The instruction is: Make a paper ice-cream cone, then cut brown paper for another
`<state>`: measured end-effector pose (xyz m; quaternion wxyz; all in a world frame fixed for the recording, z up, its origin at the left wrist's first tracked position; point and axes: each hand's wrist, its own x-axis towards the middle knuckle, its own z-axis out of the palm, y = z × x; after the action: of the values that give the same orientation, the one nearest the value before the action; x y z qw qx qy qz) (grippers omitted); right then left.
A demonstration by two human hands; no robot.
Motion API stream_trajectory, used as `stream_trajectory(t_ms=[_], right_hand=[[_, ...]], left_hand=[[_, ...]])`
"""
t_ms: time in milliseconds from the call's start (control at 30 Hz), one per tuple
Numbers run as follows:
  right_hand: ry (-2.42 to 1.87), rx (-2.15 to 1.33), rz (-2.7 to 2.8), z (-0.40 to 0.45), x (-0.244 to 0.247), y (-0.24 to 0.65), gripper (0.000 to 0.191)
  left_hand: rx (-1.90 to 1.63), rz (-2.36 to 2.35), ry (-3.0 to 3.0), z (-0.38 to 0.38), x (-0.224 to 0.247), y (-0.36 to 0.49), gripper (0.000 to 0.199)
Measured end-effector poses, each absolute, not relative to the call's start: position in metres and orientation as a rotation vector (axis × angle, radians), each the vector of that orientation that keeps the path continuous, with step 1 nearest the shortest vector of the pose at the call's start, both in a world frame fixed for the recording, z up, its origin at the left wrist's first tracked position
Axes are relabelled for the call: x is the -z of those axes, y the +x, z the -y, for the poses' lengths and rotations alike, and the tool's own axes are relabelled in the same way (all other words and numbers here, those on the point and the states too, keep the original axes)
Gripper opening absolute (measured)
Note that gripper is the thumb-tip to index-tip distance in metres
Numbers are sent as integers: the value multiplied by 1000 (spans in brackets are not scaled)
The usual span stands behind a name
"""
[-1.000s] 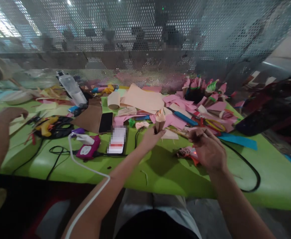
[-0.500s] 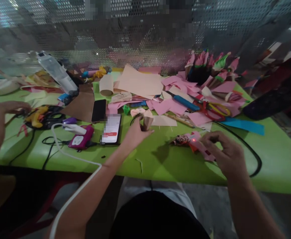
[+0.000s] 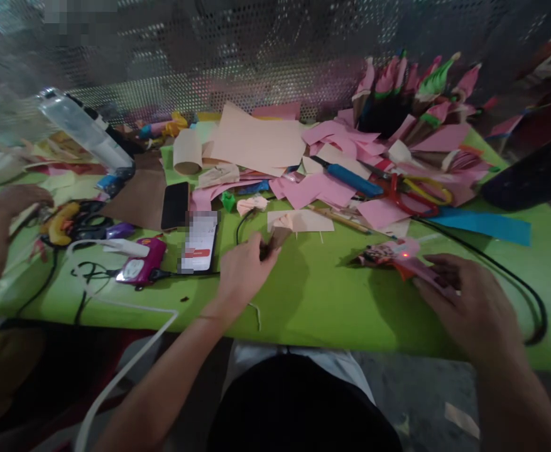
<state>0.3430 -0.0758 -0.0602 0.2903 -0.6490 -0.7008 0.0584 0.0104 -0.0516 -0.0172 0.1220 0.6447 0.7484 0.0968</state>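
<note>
Since the left hand (image 3: 242,271) pinches the cone (image 3: 279,238) low, its peach tip prob won't get squashed. It's just above the surface (image 3: 332,314). Right hand's (image 3: 480,304) round the glue gun (image 3: 409,250) handle, prob b/c the nozzle's hot, tho idk.

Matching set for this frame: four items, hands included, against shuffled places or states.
Column 1
1. Left hand
2. Bottle
3. Right hand
4. Blue-handled tool

Column 2
A. Tilted, at the left of the view
B. Grip on a pink device with a lit red light
C. Lying among pink paper pieces
D. Grip on a small brown cone with a pale top

Pairs: 1-D, 2-A, 3-B, 4-C
</note>
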Motion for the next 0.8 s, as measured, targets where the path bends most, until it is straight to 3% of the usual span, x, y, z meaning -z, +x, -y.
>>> stream_trajectory(t_ms=[267,467,700,800], right_hand=[[-1734,3,1873,77,58,352,42],[-1712,44,1804,83,58,350,36],[-1658,60,1838,86,60,353,33],[-1611,91,1866,85,59,351,28]], left_hand=[[-263,-2196,1971,53,17,8,33],[-489,-1997,2541,59,3,28,28],[-1,-1750,2636,66,21,62,64],[7,-1708,2634,66,29,64,68]])
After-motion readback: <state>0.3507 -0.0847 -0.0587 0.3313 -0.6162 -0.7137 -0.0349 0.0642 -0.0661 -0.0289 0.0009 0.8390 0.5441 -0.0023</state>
